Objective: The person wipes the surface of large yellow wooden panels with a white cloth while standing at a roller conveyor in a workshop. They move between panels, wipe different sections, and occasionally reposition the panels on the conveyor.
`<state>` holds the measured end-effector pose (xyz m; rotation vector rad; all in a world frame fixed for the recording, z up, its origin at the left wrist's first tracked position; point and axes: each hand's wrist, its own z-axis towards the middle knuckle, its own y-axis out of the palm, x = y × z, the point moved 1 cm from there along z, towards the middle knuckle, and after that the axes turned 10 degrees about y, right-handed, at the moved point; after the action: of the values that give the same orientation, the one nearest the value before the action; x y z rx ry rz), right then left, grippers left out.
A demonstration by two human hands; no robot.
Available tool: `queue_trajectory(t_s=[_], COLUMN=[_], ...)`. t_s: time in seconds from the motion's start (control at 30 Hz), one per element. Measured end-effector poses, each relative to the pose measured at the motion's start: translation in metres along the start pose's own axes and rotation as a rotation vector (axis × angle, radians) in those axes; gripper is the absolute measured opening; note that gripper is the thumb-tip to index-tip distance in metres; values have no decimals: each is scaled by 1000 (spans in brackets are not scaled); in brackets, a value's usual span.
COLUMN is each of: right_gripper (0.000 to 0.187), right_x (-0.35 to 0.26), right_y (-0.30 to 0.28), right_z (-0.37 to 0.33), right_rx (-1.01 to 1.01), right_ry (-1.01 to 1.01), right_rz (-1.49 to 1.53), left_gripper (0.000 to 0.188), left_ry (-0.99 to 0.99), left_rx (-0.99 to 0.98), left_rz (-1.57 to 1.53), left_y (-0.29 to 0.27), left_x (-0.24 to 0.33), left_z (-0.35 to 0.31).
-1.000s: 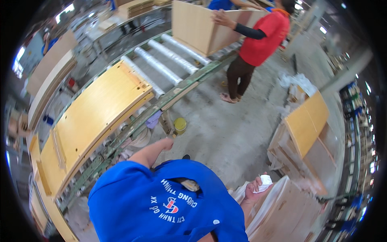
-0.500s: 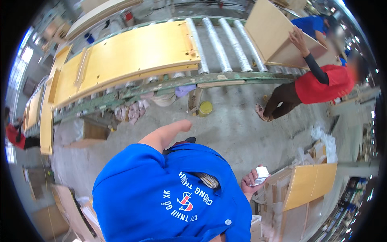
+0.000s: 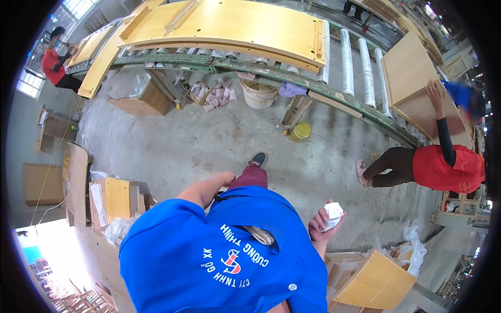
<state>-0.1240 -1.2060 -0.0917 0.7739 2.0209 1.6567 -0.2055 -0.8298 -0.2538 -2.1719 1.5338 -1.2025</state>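
My right hand [image 3: 317, 225] is closed around a small crumpled white wad [image 3: 333, 216], cloth or paper, out to the right of my blue shirt. My left hand [image 3: 225, 180] hangs low beside my thigh, its fingers mostly hidden from above, and no object shows in it. Ahead of me, long yellow wooden panels [image 3: 235, 28] lie on a roller conveyor [image 3: 313, 83]. Farther right, a co-worker in red [image 3: 443, 164] has a raised hand against a large pale wooden panel [image 3: 412, 78].
Under the conveyor stand a white bucket [image 3: 258, 98], a yellow-green can [image 3: 300, 131] and a heap of pinkish pieces [image 3: 219, 95]. Wood pieces and plastic [image 3: 117, 203] are stacked at left, a yellow board [image 3: 376, 281] at lower right. Another person in red [image 3: 52, 65] stands far left.
My view has turned left, so the conveyor and the co-worker sit farther right. My left arm has come down closer to my body. The white wad stays in my right hand.
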Motion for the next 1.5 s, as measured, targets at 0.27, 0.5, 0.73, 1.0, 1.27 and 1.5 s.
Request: queue_trajectory(t_s=[0.27, 0.5, 0.73, 1.0, 1.27, 1.5], right_gripper=[75, 76, 77, 79, 77, 78], right_x=[24, 36, 39, 33, 28, 28], right_y=[2, -4, -4, -8, -14, -10], right_z=[-4, -29, -48, -51, -40, -32], right_rx=[-8, 42, 51, -20, -34, -51], right_ry=[94, 1, -72, -106, -61, -10], right_rz=[-54, -15, -34, -23, -32, -23], left_gripper=[26, 21, 18, 18, 19, 21], left_ry=[-73, 103, 314, 317, 297, 288], left_rx=[-104, 70, 32, -248, -68, -85], left_rz=[134, 176, 158, 277, 328, 246], left_y=[-23, -59, -45, -64, -74, -64], left_x=[1, 39, 116, 130, 118, 107], left_z=[-8, 37, 57, 51, 33, 20])
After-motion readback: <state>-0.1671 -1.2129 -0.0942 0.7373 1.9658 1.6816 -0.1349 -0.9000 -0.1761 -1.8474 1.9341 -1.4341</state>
